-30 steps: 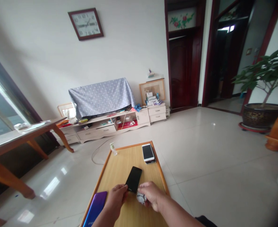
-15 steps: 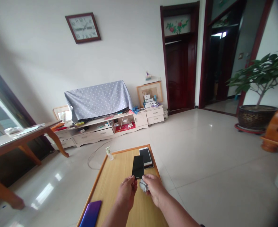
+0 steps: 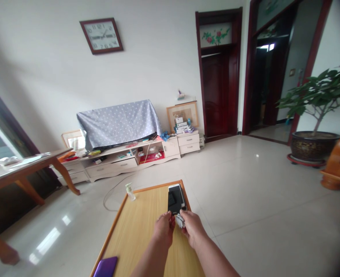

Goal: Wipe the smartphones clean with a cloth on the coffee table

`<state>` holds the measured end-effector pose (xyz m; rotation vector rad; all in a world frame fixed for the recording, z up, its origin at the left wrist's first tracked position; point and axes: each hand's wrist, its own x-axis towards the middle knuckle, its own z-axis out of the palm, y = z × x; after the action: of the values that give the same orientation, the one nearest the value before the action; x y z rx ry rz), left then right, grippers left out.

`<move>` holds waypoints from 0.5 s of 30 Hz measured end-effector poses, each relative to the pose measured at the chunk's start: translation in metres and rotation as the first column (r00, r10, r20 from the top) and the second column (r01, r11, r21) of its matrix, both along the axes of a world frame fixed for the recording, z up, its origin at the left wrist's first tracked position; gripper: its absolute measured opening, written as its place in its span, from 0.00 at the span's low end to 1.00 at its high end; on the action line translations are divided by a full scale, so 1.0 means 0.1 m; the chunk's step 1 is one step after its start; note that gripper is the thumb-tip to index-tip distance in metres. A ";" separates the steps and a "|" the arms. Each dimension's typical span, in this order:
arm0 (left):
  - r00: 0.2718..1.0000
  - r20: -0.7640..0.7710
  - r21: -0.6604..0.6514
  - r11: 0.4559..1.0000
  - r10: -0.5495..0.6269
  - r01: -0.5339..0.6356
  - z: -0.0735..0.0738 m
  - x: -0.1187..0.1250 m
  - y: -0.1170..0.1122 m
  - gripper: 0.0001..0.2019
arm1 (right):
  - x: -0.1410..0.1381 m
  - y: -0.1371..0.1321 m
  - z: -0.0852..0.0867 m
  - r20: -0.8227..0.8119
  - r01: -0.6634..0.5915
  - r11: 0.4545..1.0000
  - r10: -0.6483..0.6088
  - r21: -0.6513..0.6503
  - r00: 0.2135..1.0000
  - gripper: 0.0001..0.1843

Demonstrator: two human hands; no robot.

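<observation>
A black smartphone is held by its near end over the far right part of the wooden table. My left hand pinches its near left corner, fingers closed. At the near right corner my right hand grips the phone too, with a crumpled grey cloth bunched in its fingers. Just beyond, a white-framed smartphone lies near the table's right edge, partly covered by the black one. A purple smartphone lies at the near left edge, cut off by the frame.
A clear pump bottle stands at the table's far left corner. Beyond the tiled floor is a white TV cabinet with a cloth-covered shape. A potted plant stands right, another table left.
Both hands have moved the black smartphone slightly to the right and away, so it now overlaps the white-framed one. The view has shifted a little.
</observation>
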<state>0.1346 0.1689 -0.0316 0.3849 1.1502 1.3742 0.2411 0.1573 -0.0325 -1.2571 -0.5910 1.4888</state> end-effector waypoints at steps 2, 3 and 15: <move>1.000 -0.004 0.006 1.000 -0.002 0.002 -0.03 0.02 0.05 0.08 | -0.01 0.02 -0.01 -0.003 0.002 1.000 -0.002 -0.012 1.000 0.19; 1.000 -0.007 0.012 1.000 -0.007 0.007 -0.04 0.03 0.08 0.09 | -0.01 0.03 -0.01 -0.007 0.001 1.000 -0.001 -0.016 1.000 0.19; 0.999 -0.044 0.040 0.999 -0.026 0.027 -0.07 0.08 0.27 0.14 | -0.03 0.12 -0.05 -0.022 0.025 1.000 -0.025 -0.011 0.999 0.21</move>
<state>0.1429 0.1959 -0.0382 0.4591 1.1502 1.3735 0.2380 0.1698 -0.0379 -1.2505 -0.5508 1.4854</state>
